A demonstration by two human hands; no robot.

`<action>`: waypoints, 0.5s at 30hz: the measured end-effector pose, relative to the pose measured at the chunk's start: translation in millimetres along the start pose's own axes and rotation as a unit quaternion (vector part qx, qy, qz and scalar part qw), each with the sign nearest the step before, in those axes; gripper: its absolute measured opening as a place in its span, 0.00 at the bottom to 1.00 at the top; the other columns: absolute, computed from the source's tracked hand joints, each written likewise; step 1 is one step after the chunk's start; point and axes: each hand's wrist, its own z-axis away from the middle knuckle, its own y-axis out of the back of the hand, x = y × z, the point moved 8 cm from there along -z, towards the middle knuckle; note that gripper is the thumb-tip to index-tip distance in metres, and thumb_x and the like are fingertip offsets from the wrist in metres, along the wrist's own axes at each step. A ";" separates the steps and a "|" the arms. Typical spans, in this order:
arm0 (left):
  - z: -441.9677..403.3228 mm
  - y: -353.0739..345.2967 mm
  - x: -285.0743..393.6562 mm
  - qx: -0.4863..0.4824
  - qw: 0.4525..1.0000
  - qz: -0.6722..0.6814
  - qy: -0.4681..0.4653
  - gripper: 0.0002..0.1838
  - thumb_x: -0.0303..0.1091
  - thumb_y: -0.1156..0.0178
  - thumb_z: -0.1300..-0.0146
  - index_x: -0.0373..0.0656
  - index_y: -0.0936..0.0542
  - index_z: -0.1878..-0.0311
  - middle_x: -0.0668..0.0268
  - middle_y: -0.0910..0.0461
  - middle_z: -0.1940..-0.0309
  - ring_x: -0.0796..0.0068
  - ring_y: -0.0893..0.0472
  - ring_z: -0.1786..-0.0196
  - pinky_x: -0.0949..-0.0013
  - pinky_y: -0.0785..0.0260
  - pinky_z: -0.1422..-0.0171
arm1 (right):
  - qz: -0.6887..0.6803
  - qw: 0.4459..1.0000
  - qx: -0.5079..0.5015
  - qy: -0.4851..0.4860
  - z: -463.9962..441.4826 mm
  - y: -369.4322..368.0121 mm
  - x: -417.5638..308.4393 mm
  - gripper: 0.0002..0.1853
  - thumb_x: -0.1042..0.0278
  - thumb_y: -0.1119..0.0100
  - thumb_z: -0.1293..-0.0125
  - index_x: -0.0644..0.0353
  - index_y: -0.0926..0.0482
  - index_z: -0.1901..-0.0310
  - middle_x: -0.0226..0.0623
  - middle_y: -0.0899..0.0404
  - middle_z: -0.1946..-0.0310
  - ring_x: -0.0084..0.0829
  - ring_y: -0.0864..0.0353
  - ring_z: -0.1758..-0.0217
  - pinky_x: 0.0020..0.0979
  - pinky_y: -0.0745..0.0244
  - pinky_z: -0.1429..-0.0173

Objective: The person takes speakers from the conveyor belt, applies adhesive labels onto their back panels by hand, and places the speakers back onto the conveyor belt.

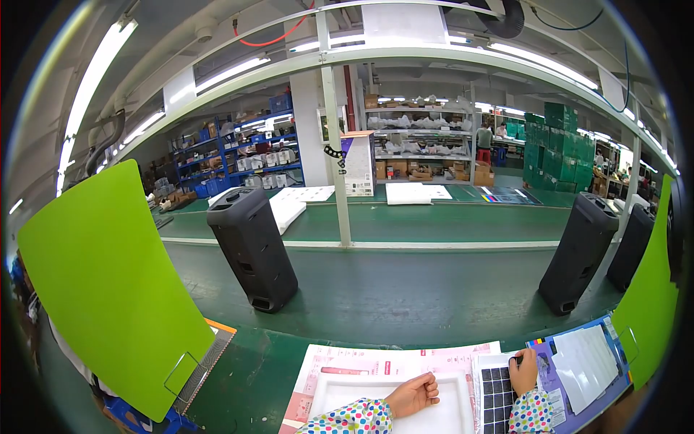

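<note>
My left hand (413, 395) is over a white foam tray (347, 387), its fingers loosely curled with nothing visible between them. This tray rests on a pink and white printed sheet (318, 362). To the right, my right hand (523, 372) lies at the upper right edge of a sheet of black square pieces (497, 398), fingers bent; a small dark thing shows at the fingertips, too small to name. Both sleeves have coloured dots.
Tall black speakers stand at the left (253, 249) and right (580, 253) on the green conveyor (405, 289). Green boards (116, 282) flank the bench. A purple box sheet (578, 369) lies at right. People (484, 141) are far behind.
</note>
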 end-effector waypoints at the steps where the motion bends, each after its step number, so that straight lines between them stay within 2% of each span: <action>1: -0.7 -0.5 -0.6 0.001 1.000 0.000 0.000 0.16 0.43 0.57 0.18 0.47 0.32 0.64 0.70 0.35 0.69 0.75 0.32 0.63 0.64 0.33 0.45 | 0.002 1.000 0.000 0.000 -0.3 0.5 0.6 0.10 0.75 0.38 0.40 0.62 0.29 0.60 0.45 0.27 0.59 0.50 0.23 0.56 0.43 0.28 0.52; 15: 2.5 3.7 1.9 -0.002 1.000 0.001 0.003 0.16 0.43 0.57 0.18 0.47 0.33 0.64 0.71 0.35 0.69 0.75 0.32 0.63 0.65 0.32 0.46 | -0.001 1.000 -0.003 -0.005 1.3 -2.0 -3.6 0.09 0.74 0.38 0.39 0.63 0.29 0.60 0.44 0.27 0.60 0.49 0.23 0.56 0.43 0.28 0.52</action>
